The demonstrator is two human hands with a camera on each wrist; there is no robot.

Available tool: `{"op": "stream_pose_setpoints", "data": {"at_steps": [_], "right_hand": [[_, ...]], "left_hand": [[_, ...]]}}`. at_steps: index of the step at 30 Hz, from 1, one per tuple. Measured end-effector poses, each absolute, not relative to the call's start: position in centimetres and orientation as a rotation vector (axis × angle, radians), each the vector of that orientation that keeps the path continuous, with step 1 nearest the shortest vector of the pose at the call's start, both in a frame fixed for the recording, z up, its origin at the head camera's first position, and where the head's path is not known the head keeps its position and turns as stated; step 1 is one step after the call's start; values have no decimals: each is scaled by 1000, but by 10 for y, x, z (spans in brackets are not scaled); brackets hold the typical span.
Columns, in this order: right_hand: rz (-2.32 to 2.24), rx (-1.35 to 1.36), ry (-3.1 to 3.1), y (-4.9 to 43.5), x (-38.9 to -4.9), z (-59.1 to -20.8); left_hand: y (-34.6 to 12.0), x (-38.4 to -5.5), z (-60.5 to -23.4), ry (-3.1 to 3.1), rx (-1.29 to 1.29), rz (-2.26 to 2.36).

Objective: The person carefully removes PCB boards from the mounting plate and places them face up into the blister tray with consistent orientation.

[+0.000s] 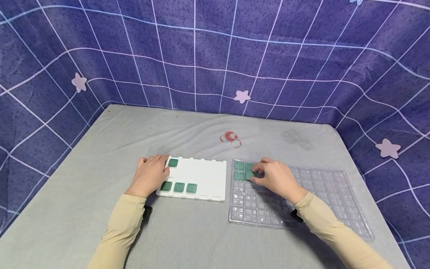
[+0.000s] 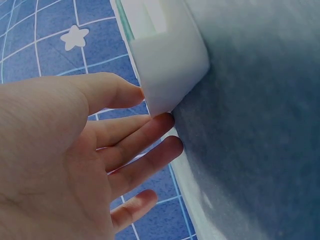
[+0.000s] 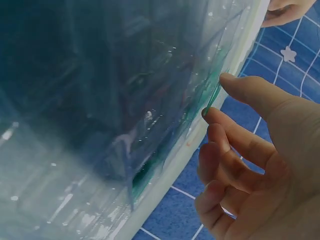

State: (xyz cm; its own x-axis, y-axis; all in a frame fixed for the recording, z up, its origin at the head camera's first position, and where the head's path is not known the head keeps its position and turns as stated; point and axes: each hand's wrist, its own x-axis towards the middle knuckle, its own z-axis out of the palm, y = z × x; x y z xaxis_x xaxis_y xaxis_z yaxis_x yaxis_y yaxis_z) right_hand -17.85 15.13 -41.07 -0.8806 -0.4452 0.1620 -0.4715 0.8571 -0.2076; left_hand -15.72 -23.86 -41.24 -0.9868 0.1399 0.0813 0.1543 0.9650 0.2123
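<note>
While left hand [image 1: 148, 175] grips white tray [image 1: 205, 173], right hand [image 1: 277, 177] pinches green board [image 3: 213, 97] at clear tray [image 1: 264, 216]; red ring marks [image 1: 230, 135] on grey cloth [image 1: 188, 231] beyond.

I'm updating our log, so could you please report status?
Right hand pinches green board at clear tray. Left hand grips white tray. No obstruction visible.

Soft, even light falls from above onto the grey tabletop [image 1: 188, 231], and I see a dim shadow pooled beneath the right sleeve [image 1: 330, 222]; the gridded purple backdrop [image 1: 215, 52] bows toward the edges (wide-lens stretch, it seems); the wrist views are darker and bluish, the white tray [image 2: 172, 65] hazy, the clear tray [image 3: 165, 65] blurred with small white glints.
</note>
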Motion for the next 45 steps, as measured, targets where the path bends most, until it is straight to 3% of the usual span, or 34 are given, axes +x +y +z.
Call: {"op": "stream_pose_setpoints", "data": {"at_steps": [45], "right_hand": [[474, 668, -2889, 143, -172, -406]], "left_hand": [[-239, -156, -412, -3039, -228, -353]]}}
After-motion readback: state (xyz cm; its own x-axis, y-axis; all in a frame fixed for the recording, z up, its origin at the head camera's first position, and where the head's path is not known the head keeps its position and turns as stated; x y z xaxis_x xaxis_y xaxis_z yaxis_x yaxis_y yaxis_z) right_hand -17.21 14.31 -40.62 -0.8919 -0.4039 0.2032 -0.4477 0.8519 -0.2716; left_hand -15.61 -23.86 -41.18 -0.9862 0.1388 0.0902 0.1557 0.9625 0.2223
